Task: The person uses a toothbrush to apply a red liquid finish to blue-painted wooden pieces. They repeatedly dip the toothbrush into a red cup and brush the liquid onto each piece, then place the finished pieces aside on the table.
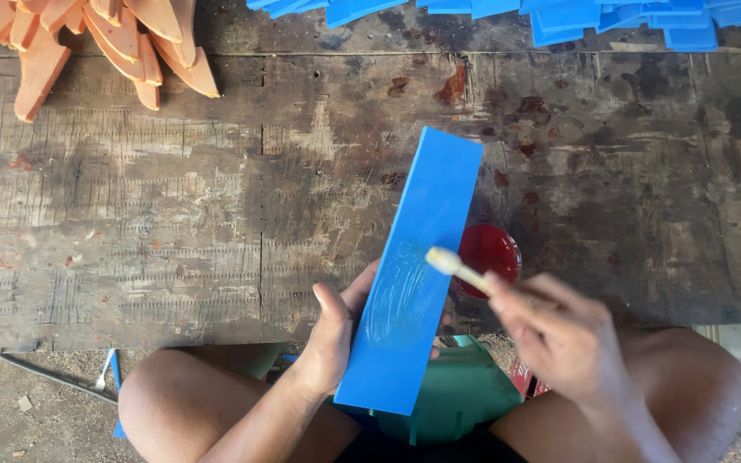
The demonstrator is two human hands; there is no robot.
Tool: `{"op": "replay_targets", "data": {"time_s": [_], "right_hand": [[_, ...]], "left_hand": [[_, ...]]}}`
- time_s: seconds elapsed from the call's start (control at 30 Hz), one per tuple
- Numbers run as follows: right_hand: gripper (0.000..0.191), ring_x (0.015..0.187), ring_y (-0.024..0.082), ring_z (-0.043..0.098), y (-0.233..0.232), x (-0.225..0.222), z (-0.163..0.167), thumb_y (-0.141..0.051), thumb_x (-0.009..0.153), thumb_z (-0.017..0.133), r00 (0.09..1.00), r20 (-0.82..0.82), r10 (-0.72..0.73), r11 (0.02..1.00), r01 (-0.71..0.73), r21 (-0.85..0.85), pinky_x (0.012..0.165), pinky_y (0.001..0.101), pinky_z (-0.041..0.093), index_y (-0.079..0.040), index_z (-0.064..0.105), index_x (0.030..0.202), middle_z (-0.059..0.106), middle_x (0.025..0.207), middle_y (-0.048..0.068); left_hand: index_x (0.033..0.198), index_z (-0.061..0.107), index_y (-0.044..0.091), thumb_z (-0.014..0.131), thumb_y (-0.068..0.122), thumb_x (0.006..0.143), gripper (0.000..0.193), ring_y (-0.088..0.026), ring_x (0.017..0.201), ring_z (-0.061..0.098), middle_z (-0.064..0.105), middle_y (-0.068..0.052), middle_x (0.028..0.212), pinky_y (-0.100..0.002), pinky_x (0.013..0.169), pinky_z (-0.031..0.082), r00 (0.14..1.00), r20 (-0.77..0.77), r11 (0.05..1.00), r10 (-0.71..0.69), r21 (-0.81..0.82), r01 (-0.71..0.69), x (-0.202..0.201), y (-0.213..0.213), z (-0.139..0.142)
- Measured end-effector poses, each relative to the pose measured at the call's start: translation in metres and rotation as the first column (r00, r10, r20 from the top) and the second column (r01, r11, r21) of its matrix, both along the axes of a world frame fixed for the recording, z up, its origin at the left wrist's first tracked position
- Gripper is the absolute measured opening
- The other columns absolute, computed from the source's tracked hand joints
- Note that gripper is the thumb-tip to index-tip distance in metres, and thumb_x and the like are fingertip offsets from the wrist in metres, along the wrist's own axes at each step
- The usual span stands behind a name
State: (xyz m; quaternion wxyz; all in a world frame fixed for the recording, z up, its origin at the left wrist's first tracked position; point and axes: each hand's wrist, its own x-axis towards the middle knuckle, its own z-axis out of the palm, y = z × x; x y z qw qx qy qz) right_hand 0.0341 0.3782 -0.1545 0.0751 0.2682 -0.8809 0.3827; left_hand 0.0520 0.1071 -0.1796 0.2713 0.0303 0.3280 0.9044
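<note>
Left hand (332, 330) grips the blue strip (413, 266), right hand (559, 330) clasps a brush (456, 266) beside a red-filled cup (490, 253).

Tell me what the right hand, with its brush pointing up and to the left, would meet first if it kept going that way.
The right hand holds a brush whose tip sits at the edge of the blue strip held by the left hand. It would most likely meet the strip's glossy wet patch first, though depth is uncertain.
</note>
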Motion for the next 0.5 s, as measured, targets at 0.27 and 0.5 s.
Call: {"op": "replay_targets", "data": {"time_s": [0.27,0.5], "right_hand": [[0.037,0.046,0.004,0.059,0.006,-0.005,0.022,-0.006,0.083,0.076,0.978,0.189,0.084,0.995,-0.094,0.040,0.034,0.0251,0.046,-0.013,0.076,0.119,0.069,0.073,-0.002],[0.040,0.046,0.007,0.056,0.000,0.006,0.020,-0.010,0.082,0.079,0.979,0.069,0.191,0.972,-0.198,0.125,0.036,0.0276,0.046,-0.017,0.076,0.122,0.064,0.071,-0.003]], "left_hand": [[0.160,0.022,0.007,0.044,0.094,0.069,0.128,-0.039,0.129,0.060,0.050,-0.022,0.150,-0.058,0.096,0.059,1.000,0.011,0.996,0.013,-0.088,-0.012,0.000,-0.005,0.002],[0.159,0.026,0.003,0.046,0.094,0.071,0.128,-0.037,0.126,0.061,0.052,-0.026,0.146,-0.057,0.095,0.060,0.998,0.006,0.993,0.068,-0.101,-0.067,-0.003,-0.006,0.001]]}}
